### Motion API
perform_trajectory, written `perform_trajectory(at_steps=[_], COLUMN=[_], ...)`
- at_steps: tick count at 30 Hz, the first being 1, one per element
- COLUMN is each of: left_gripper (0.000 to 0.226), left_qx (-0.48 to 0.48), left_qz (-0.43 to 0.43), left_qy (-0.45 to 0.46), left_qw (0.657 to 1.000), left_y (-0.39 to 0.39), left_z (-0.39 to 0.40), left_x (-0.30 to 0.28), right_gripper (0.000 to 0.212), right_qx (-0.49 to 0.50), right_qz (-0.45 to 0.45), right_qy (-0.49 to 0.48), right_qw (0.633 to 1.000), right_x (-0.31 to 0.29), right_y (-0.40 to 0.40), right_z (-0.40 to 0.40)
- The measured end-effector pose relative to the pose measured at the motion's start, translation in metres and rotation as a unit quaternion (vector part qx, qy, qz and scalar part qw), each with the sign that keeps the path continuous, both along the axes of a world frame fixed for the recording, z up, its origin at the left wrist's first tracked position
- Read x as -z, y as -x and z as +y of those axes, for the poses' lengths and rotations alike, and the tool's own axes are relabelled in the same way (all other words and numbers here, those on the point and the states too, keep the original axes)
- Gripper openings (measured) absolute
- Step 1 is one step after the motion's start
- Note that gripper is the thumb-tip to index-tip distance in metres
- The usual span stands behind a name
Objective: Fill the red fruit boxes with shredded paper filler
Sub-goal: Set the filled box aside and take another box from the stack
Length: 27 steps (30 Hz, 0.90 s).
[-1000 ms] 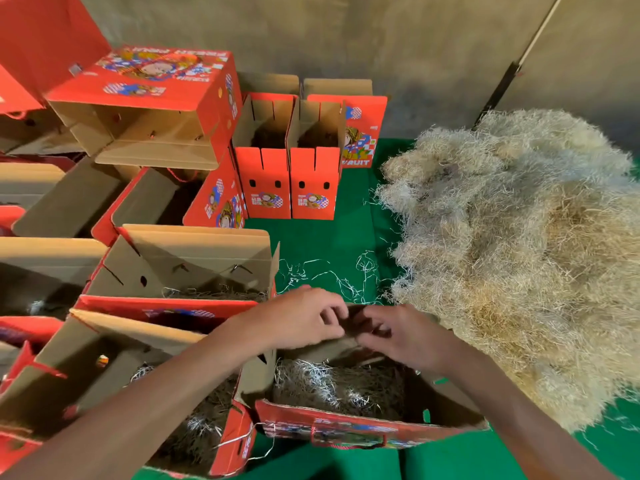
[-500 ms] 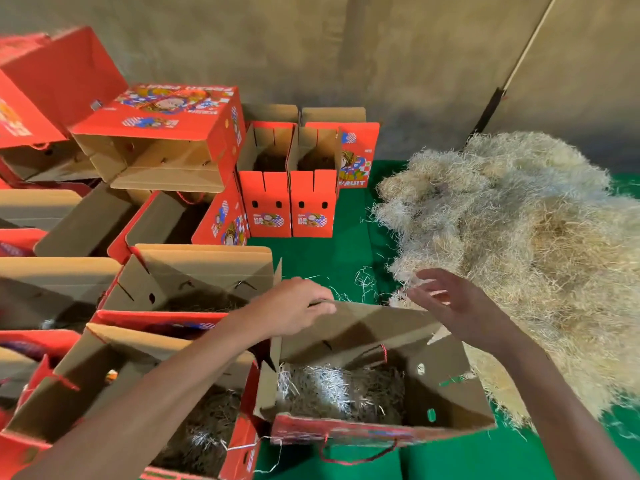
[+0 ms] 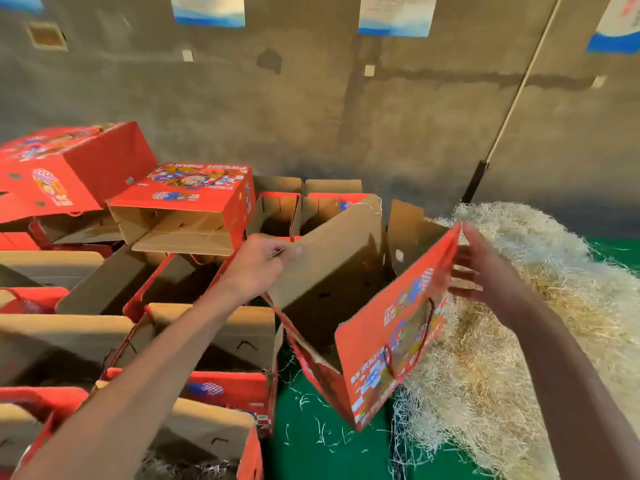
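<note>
- Red fruit box (image 3: 388, 327) in hand — lifted off the green table (image 3: 311, 441) and tilted, its open top turned up and toward the left, its printed red face toward the camera.
- Left hand (image 3: 258, 268) pinches the upper edge of the box's brown flap (image 3: 332, 258), thumb on the near side and fingers curled over the far side; this grip carries the box.
- Right hand (image 3: 485, 268) at the box's right-hand edge, fingers straight and spread; motion blur hides whether they touch the cardboard.
- Shredded paper filler (image 3: 540, 323) lies heaped just to the right of the box, with loose strands scattered on the green surface below.
- Judged step: placing this box among the other red boxes (image 3: 207, 344) at left.
- To do it well, support the box's side with the flat right hand — the single flap could fold or tear — and level the box before lowering it, so that any filler inside stays put.
- Whether this box holds filler cannot be told; its interior is in shadow.
</note>
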<state>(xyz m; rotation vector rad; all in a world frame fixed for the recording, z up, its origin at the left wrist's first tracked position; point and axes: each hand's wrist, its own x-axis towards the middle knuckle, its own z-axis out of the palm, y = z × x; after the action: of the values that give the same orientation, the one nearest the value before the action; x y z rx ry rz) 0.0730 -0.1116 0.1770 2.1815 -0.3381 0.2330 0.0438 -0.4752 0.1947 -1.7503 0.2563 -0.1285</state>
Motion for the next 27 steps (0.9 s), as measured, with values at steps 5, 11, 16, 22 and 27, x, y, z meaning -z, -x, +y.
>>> perform_trajectory(at_steps=[5,11,16,22,27], left_gripper=[0.020,0.012,0.022,0.025,0.037], left_qx=[-0.078,-0.155,-0.210,-0.267,-0.261], left_qz=[-0.015,-0.004,0.033,0.058,0.136], left_qy=[0.113,0.123,0.059,-0.007,-0.085], left_qw=[0.990,0.980,0.975,0.962,0.952], left_y=[0.018,0.055,0.073,0.087,0.078], left_z=[0.034,0.127,0.208,0.302,0.339], left_x=[-0.053,-0.114,-0.135,-0.148,-0.165], right_gripper=[0.047,0.026,0.039,0.061,0.062], right_qx=[0.040,-0.077,-0.164,-0.218,-0.251], right_qz=[-0.201,-0.256,-0.233,-0.214,-0.220], right_qy=[0.008,-0.023,-0.029,0.030,0.037], right_qw=[0.979,0.963,0.958,0.952,0.942], right_x=[-0.030,-0.050,-0.027,-0.004,0.007], right_y=[-0.017,-0.037,-0.044,-0.038,-0.022], right_z=[0.069,0.171,0.265,0.356,0.402])
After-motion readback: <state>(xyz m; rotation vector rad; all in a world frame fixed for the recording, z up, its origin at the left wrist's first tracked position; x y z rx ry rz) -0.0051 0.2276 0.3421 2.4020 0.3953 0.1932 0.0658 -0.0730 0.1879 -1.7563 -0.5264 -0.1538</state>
